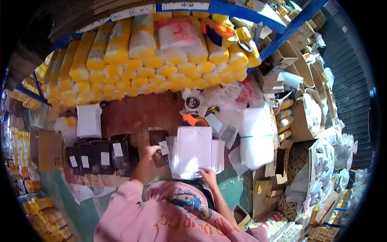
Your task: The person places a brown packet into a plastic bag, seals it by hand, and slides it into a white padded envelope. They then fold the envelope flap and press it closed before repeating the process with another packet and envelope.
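Head view: at the left of the frame, folded white sheets (89, 121) sit piled on a red-brown tabletop (125, 111), just behind a row of dark labelled packets (95, 161). The packets lie side by side, labels up, an arrangement that seems to make them easy to read and count. Across the top of the frame, yellow-and-white wrapped bundles (119, 42) are stacked like bricks, likely to save room.

Near the centre, the left hand (152, 152) is drawn in narrow at the side of a single dark packet (158, 138), its thumb near the white label (164, 147); whether it grips packet or label cannot be told. That packet lies flat, just left of a pile of white sheets (194, 147), both apparently set within easy reach.

Behind the pile rests an orange tape dispenser (195, 120). At the pile's lower right edge, the right hand (207, 176) curls its fingers, perhaps to steady the sheets; its hold is too small to make out. Farther right, green string binds a white bundle (256, 149), presumably keeping its layers together.
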